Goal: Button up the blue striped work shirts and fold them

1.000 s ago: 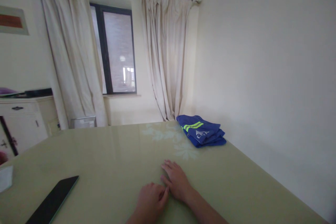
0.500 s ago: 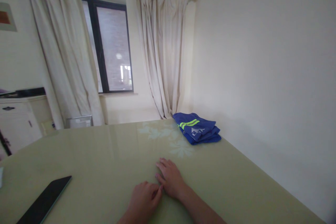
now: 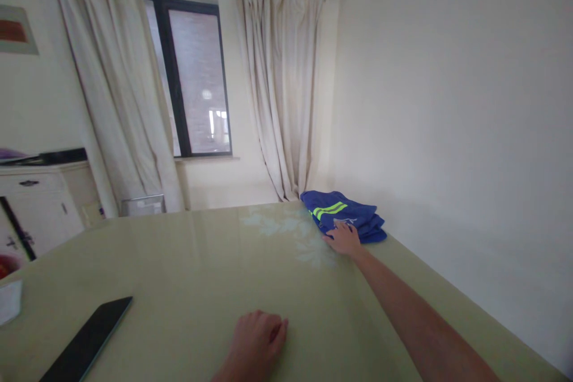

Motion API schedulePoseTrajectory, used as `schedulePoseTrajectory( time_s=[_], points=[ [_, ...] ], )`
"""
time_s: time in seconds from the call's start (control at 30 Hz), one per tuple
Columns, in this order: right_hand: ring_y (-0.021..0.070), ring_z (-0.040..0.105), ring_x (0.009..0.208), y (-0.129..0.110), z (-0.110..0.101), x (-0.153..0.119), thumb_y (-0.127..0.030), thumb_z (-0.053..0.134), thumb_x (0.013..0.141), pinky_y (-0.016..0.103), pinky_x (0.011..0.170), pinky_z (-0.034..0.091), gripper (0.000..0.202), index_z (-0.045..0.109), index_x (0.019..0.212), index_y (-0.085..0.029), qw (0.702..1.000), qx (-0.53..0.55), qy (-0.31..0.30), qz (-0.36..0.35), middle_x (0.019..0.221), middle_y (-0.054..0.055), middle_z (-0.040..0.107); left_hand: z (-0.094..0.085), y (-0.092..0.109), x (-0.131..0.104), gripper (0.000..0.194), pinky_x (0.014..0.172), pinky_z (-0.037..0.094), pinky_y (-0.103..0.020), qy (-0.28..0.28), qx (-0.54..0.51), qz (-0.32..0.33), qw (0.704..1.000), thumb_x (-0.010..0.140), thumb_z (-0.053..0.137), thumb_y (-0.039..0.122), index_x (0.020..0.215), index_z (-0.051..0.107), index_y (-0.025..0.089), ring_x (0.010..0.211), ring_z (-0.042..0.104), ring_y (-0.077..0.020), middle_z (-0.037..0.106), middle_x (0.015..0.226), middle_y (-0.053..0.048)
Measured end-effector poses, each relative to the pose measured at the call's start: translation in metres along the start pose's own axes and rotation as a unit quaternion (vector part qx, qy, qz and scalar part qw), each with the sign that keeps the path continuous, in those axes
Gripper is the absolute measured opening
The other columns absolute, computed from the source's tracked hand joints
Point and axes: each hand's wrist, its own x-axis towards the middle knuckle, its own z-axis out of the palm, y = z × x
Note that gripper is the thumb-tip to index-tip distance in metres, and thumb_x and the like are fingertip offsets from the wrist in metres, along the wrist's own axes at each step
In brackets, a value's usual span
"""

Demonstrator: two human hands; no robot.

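Observation:
A folded blue cloth (image 3: 358, 215) with bright yellow-green stripes lies at the far right part of the pale green table (image 3: 179, 274). My right hand (image 3: 344, 239) is stretched out to its near edge, fingers apart and over the lower part of the cloth, not closed on it. Near the front of the table, my left hand (image 3: 259, 337) rests with its fingers curled in and the thumb against them; nothing shows in it.
A dark flat object (image 3: 89, 340) lies on the table at the front left, with a whitish item (image 3: 9, 301) at the left edge. A wall (image 3: 447, 131) borders the table's right side. Curtains (image 3: 286, 83) and a white cabinet (image 3: 40, 203) stand behind.
My right hand has moved from beside my left hand, forward and right to the blue cloth. My left hand stays in about the same place. The view has shifted slightly.

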Motion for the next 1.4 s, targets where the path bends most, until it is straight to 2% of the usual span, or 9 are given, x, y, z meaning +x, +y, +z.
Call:
schedulePoseTrajectory(
  time_s=[0.1, 0.3, 0.43, 0.53, 0.63, 0.73, 0.97, 1.2, 1.4],
  points=[
    [0.0296, 0.058, 0.128, 0.010, -0.003, 0.008, -0.047, 0.051, 0.100, 0.054, 0.109, 0.037, 0.037, 0.074, 0.120, -0.025, 1.000, 0.022, -0.021, 0.008, 0.140, 0.014, 0.063, -0.001, 0.001, 0.000, 0.045, 0.058, 0.019, -0.032, -0.014, 0.016, 0.000, 1.000, 0.093, 0.048, 0.042, 0.053, 0.056, 0.023, 0.051, 0.039, -0.0174, 0.049, 0.052, -0.001],
    [0.0302, 0.059, 0.127, 0.014, -0.045, 0.024, -0.017, 0.043, 0.098, 0.049, 0.104, 0.045, 0.038, 0.067, 0.128, -0.013, 0.997, 0.057, 0.044, 0.007, 0.136, 0.018, 0.064, -0.001, 0.002, -0.001, 0.045, 0.058, 0.021, -0.032, -0.013, 0.005, 0.000, 1.000, 0.094, 0.047, 0.043, 0.053, 0.054, 0.023, 0.052, 0.040, -0.0173, 0.050, 0.052, -0.001],
    [0.0211, 0.055, 0.131, -0.018, -0.086, 0.015, -0.010, 0.040, 0.096, 0.036, 0.114, 0.036, 0.043, 0.067, 0.128, -0.015, 0.989, 0.076, 0.092, -0.082, 0.138, 0.012, 0.064, -0.004, 0.004, 0.002, 0.044, 0.060, 0.028, -0.031, -0.018, -0.022, -0.032, 0.999, 0.094, 0.047, 0.046, 0.057, 0.052, 0.023, 0.058, 0.048, -0.0187, 0.055, 0.057, -0.002],
    [0.0208, 0.059, 0.127, -0.059, -0.096, -0.030, -0.021, 0.050, 0.096, 0.033, 0.113, 0.039, 0.039, 0.067, 0.132, -0.021, 0.967, 0.119, 0.053, -0.221, 0.136, 0.007, 0.066, -0.010, 0.001, 0.005, 0.043, 0.066, 0.039, -0.030, 0.040, -0.125, -0.075, 0.988, 0.099, 0.040, 0.052, 0.072, 0.057, 0.023, 0.067, 0.057, -0.0194, 0.063, 0.069, -0.002],
    [0.0214, 0.062, 0.124, -0.089, -0.085, -0.089, -0.043, 0.048, 0.102, 0.033, 0.108, 0.045, 0.052, 0.045, 0.153, -0.031, 0.914, 0.223, -0.052, -0.336, 0.148, 0.002, 0.058, -0.020, -0.007, 0.006, 0.047, 0.086, 0.050, -0.034, 0.144, -0.236, -0.116, 0.954, 0.103, 0.028, 0.054, 0.107, 0.061, 0.020, 0.096, 0.066, -0.0216, 0.071, 0.101, -0.007],
    [0.0253, 0.059, 0.129, -0.090, -0.056, -0.124, -0.054, 0.046, 0.102, 0.037, 0.112, 0.042, 0.052, 0.055, 0.145, -0.029, 0.919, 0.264, -0.047, -0.291, 0.144, 0.005, 0.061, -0.031, -0.015, 0.001, 0.052, 0.108, 0.044, -0.044, 0.207, -0.199, -0.108, 0.952, 0.104, 0.027, 0.051, 0.135, 0.054, 0.020, 0.128, 0.056, -0.0251, 0.064, 0.134, -0.012],
    [0.0262, 0.064, 0.117, -0.053, 0.031, -0.125, -0.055, 0.045, 0.101, 0.040, 0.105, 0.048, 0.047, 0.068, 0.126, -0.023, 0.904, 0.412, 0.051, -0.101, 0.127, 0.011, 0.069, -0.024, -0.001, -0.016, 0.065, 0.114, 0.041, -0.053, 0.010, 0.071, 0.146, 0.987, 0.086, 0.067, 0.059, 0.146, 0.052, 0.038, 0.137, 0.053, -0.0337, 0.054, 0.153, -0.005],
    [0.0266, 0.057, 0.127, -0.056, 0.042, -0.122, -0.058, 0.037, 0.103, 0.044, 0.114, 0.040, 0.051, 0.064, 0.127, -0.022, 0.863, 0.490, 0.117, -0.046, 0.131, 0.011, 0.065, -0.025, -0.003, -0.007, 0.041, 0.117, 0.041, -0.053, -0.020, -0.034, 0.030, 0.999, 0.095, 0.050, 0.027, 0.130, 0.068, 0.038, 0.135, 0.056, -0.0260, 0.064, 0.142, 0.002],
    [0.0255, 0.059, 0.123, -0.057, 0.043, -0.125, -0.056, 0.037, 0.104, 0.043, 0.109, 0.047, 0.049, 0.062, 0.129, -0.023, 0.858, 0.500, 0.103, -0.061, 0.131, 0.011, 0.063, -0.028, -0.007, -0.006, 0.036, 0.120, 0.036, -0.055, 0.018, -0.245, -0.055, 0.968, 0.091, 0.053, 0.043, 0.115, 0.077, 0.030, 0.131, 0.058, -0.0296, 0.071, 0.132, -0.003]
  ],
)
